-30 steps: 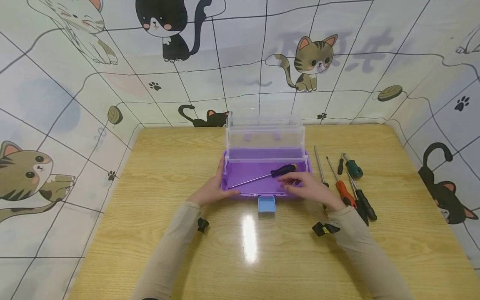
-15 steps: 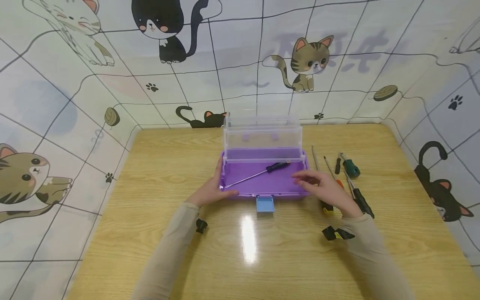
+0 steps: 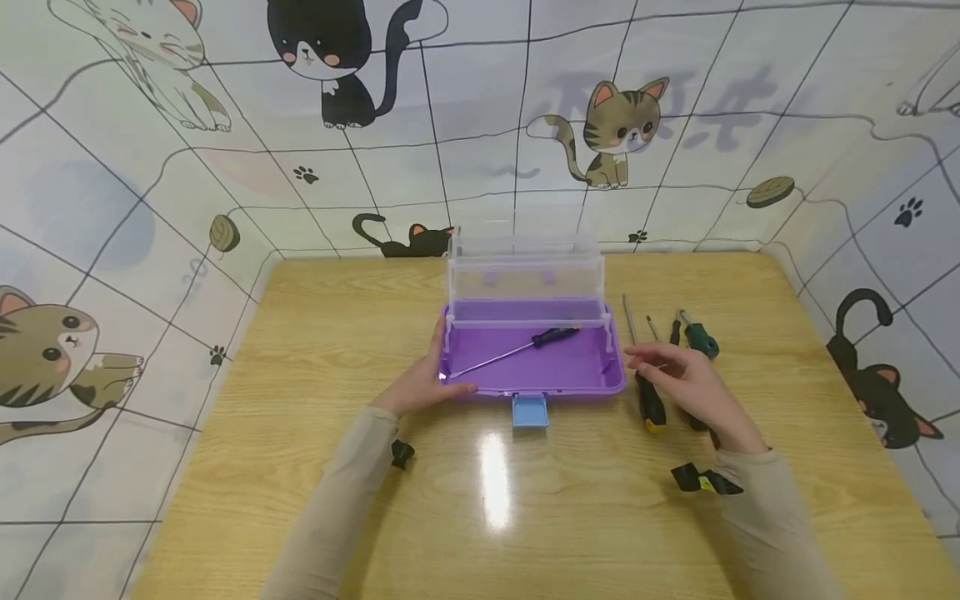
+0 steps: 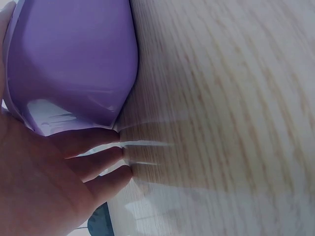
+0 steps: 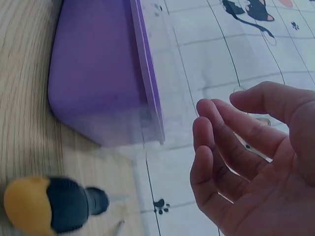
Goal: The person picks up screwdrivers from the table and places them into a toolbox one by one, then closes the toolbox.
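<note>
A purple toolbox [image 3: 517, 390] with its clear lid [image 3: 525, 279] raised stands on the table. Inside lies a black-handled screwdriver [image 3: 555, 337], shaft toward the left. My left hand [image 3: 416, 383] rests against the box's left end, thumb along the front rim. In the left wrist view its fingers lie fairly straight beside the purple wall, tips at the tabletop. My right hand [image 3: 693, 387] hovers over the tools right of the box, holding nothing, its fingers loosely bent in the right wrist view. Below its fingertips lies a black-and-yellow-handled screwdriver [image 3: 651, 404].
A green-handled screwdriver [image 3: 701, 339] lies behind the right hand, near a small black one [image 3: 675, 332]. Other screwdrivers are partly hidden under that hand. The box's blue latch [image 3: 529, 412] hangs open at the front. A cat-print sheet [image 3: 480, 125] surrounds the wooden table [image 3: 337, 300].
My right hand has moved from over the box's right part out to the right, above the loose tools. The screwdriver inside has settled on the box floor. My left hand stays put.
</note>
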`<state>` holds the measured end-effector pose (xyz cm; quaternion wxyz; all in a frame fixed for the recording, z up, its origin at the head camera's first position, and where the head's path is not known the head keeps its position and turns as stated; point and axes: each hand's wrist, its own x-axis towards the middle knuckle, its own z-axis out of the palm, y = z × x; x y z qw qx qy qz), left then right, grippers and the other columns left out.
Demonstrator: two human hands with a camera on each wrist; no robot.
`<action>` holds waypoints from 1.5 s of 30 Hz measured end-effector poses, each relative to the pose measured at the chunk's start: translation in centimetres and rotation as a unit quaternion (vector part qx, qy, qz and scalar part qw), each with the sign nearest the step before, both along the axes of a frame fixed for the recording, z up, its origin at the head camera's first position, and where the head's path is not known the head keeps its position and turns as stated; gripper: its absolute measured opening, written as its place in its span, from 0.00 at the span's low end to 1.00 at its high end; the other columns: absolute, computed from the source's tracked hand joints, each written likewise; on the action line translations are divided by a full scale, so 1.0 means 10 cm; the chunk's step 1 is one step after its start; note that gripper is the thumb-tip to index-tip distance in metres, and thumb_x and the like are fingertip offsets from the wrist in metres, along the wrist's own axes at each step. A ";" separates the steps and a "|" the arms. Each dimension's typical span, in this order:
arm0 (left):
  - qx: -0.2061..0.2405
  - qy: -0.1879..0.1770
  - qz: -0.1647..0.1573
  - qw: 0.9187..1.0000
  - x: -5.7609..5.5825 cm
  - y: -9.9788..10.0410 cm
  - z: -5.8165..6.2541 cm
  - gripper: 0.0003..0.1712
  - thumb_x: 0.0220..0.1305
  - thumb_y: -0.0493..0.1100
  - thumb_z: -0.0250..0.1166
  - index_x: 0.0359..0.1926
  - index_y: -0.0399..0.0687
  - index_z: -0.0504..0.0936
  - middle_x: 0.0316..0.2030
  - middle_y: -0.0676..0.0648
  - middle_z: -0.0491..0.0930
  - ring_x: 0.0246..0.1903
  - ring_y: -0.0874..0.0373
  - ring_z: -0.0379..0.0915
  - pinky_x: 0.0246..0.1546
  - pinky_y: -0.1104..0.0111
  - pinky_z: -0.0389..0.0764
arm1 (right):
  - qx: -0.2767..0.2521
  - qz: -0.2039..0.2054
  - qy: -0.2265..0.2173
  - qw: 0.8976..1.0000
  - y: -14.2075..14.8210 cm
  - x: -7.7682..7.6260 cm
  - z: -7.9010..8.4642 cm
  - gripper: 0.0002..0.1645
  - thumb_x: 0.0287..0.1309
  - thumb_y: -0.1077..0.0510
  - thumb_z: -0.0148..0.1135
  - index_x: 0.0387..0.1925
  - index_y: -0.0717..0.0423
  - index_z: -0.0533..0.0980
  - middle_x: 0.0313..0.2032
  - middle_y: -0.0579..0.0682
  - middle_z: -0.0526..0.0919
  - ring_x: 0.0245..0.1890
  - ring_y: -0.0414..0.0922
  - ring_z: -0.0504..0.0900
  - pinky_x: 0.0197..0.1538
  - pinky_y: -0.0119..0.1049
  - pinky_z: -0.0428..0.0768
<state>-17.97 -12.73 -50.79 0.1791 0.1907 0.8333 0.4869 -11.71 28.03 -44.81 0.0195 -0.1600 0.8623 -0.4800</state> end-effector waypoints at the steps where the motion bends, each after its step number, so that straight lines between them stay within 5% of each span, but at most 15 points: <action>1: 0.002 0.001 -0.002 1.000 0.00 0.00 -0.01 0.75 0.50 0.50 0.77 0.73 0.69 0.19 0.73 0.37 0.45 0.64 0.38 0.60 0.64 0.49 0.59 | 0.000 -0.007 0.002 1.000 0.02 0.01 0.00 0.17 0.66 0.66 0.56 0.54 0.66 0.77 0.44 0.61 0.84 0.42 0.34 0.80 0.42 0.23 0.77; 9: 0.009 -0.003 0.003 1.000 0.00 -0.01 0.00 0.76 0.48 0.50 0.78 0.73 0.71 0.20 0.73 0.38 0.48 0.62 0.41 0.65 0.63 0.51 0.63 | 0.051 -0.072 0.008 0.996 0.13 0.10 -0.11 0.16 0.66 0.64 0.57 0.53 0.65 0.78 0.46 0.61 0.83 0.41 0.27 0.75 0.42 0.19 0.73; 21: 0.001 -0.001 0.002 1.000 0.01 -0.03 -0.02 0.77 0.49 0.50 0.78 0.72 0.74 0.19 0.73 0.39 0.47 0.62 0.41 0.64 0.63 0.50 0.63 | 0.070 -0.096 0.014 0.993 0.15 0.22 -0.28 0.17 0.63 0.67 0.59 0.53 0.67 0.76 0.48 0.63 0.80 0.44 0.29 0.74 0.44 0.15 0.70; 25: -0.005 -0.005 0.002 1.000 -0.01 -0.02 -0.02 0.76 0.48 0.53 0.77 0.72 0.73 0.19 0.72 0.38 0.50 0.64 0.41 0.61 0.63 0.50 0.61 | 0.069 -0.103 0.007 0.992 0.13 0.24 -0.28 0.18 0.63 0.67 0.58 0.54 0.69 0.74 0.49 0.65 0.79 0.45 0.40 0.77 0.44 0.15 0.69; 30: -0.002 -0.012 -0.003 1.000 -0.03 -0.02 -0.03 0.76 0.49 0.53 0.77 0.72 0.73 0.18 0.73 0.38 0.47 0.65 0.40 0.59 0.64 0.49 0.60 | 0.068 -0.097 -0.014 0.993 0.09 0.25 -0.26 0.20 0.63 0.66 0.58 0.56 0.72 0.72 0.51 0.69 0.77 0.46 0.60 0.78 0.45 0.23 0.75; 37: -0.006 -0.005 -0.008 1.000 -0.04 -0.03 -0.05 0.77 0.48 0.53 0.77 0.72 0.71 0.19 0.72 0.35 0.51 0.64 0.40 0.60 0.64 0.50 0.60 | 0.087 -0.089 -0.058 0.991 0.04 0.24 -0.29 0.24 0.68 0.59 0.56 0.60 0.69 0.70 0.56 0.68 0.74 0.49 0.62 0.79 0.44 0.32 0.78; 45: 0.014 -0.008 -0.003 1.000 -0.02 -0.02 -0.03 0.77 0.48 0.51 0.78 0.72 0.72 0.19 0.73 0.37 0.48 0.65 0.40 0.60 0.64 0.49 0.59 | 0.073 -0.095 -0.041 0.992 -0.02 0.24 -0.33 0.24 0.66 0.64 0.56 0.60 0.72 0.68 0.56 0.70 0.72 0.53 0.64 0.74 0.51 0.54 0.77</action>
